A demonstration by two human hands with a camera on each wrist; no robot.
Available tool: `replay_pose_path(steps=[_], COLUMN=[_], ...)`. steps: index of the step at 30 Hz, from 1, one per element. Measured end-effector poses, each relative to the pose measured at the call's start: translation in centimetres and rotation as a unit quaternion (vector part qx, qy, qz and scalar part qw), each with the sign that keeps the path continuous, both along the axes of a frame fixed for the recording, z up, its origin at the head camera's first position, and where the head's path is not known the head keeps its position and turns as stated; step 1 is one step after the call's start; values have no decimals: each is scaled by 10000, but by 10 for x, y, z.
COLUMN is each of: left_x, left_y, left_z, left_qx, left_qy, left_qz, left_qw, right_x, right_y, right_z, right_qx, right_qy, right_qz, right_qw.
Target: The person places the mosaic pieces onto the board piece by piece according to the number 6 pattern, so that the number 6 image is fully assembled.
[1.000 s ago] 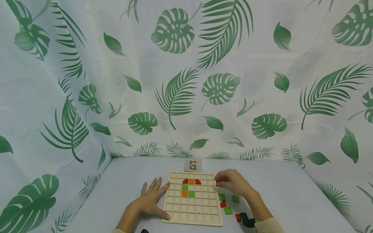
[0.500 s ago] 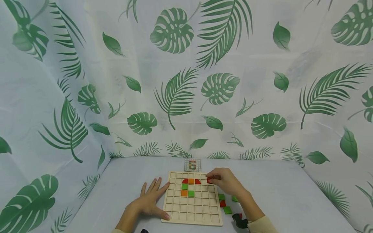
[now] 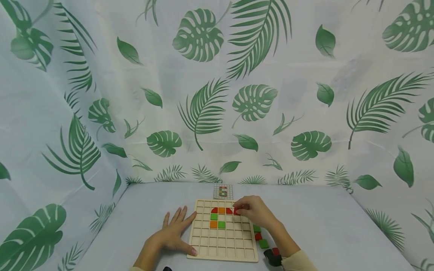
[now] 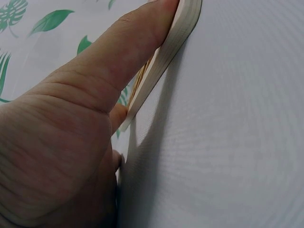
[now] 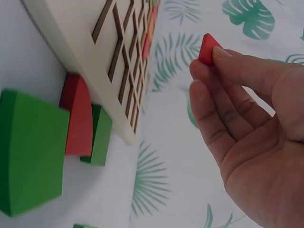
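Note:
A pale wooden grid board (image 3: pixel 222 249) lies on the table. Red, orange and green tiles sit in its upper left cells, among them an orange tile (image 3: pixel 222 210) and a green tile (image 3: pixel 221 224). My left hand (image 3: pixel 173 235) is spread beside the board, its thumb on the lower left corner and a fingertip at the left edge. Above the upper right of the board, my right hand (image 3: pixel 255 210) pinches a small red tile (image 5: pixel 208 50) between thumb and fingers. In the head view the fingers partly cover that tile.
Loose tiles lie along the board's right side: a green one (image 5: pixel 33 152), a red one (image 5: pixel 78 116) and others. Behind the board is a small gridded pattern card (image 3: pixel 223 191) with a coloured figure. A leaf-print cloth (image 3: pixel 217 113) hangs at the back and sides.
My right hand has moved left with the red tile, from beside the board's right edge to over its upper cells. The left hand stays in place.

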State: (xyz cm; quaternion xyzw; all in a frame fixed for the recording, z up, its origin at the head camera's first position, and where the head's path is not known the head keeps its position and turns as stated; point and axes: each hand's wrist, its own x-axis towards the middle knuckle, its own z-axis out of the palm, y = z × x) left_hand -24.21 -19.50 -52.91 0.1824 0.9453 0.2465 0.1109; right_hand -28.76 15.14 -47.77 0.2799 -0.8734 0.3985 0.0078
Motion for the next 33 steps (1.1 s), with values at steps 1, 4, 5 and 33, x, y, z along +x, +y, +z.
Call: replay_pose_path(steps=[1,4,5,33], left_x=[0,0,0,1], left_y=[0,0,1,1], left_z=[0,1,1,3], left_qx=[3,25,31,-102], left_qy=[-19,-12,-13,-83], left_qz=[3,-11,-7,107], left_qw=[10000,10000,10000,9999], right_x=[0,1,1,3], right_y=[-1,-5,-6,-27], right_z=[0,-1,-1,-15], right_qx=[9,24,33,713], right_qy=[4,-35,-67,-282], right_qz=[14,42,45,151], right_qw=[10000,10000,10000,9969])
